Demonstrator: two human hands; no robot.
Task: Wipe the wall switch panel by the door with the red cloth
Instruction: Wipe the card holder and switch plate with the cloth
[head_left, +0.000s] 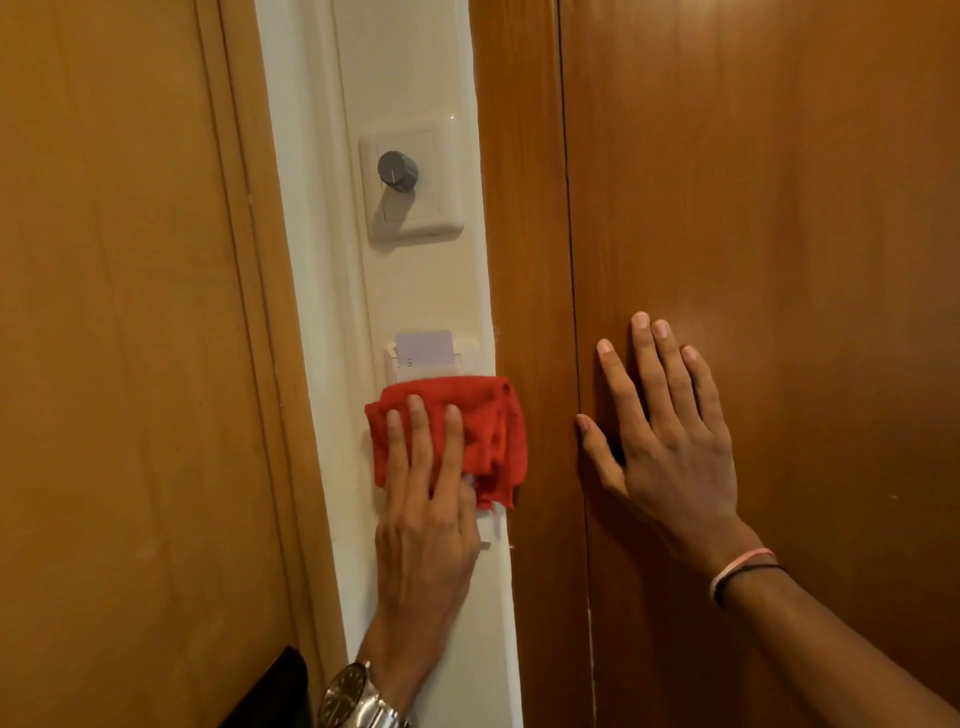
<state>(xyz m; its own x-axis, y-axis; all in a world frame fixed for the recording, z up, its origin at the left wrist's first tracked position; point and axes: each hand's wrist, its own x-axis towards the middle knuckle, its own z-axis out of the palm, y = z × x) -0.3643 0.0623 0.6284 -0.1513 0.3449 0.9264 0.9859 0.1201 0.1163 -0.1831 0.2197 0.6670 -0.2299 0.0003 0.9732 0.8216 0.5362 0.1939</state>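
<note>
A folded red cloth (488, 431) is pressed flat against the white wall strip by my left hand (426, 499), fingers spread over it. The cloth covers the lower part of a white card-holder switch panel (400, 364), whose top edge and an inserted pale card (426, 345) show just above the cloth. Higher on the strip sits a second white panel (436, 208) with a dark round knob (397, 170). My right hand (665, 431) rests flat with spread fingers on the brown wooden door surface to the right, holding nothing.
A brown wooden door (130, 364) with its frame fills the left side. Dark wooden panelling (779, 208) fills the right, with a vertical seam beside my right hand. A black object (275, 691) shows at the bottom left edge.
</note>
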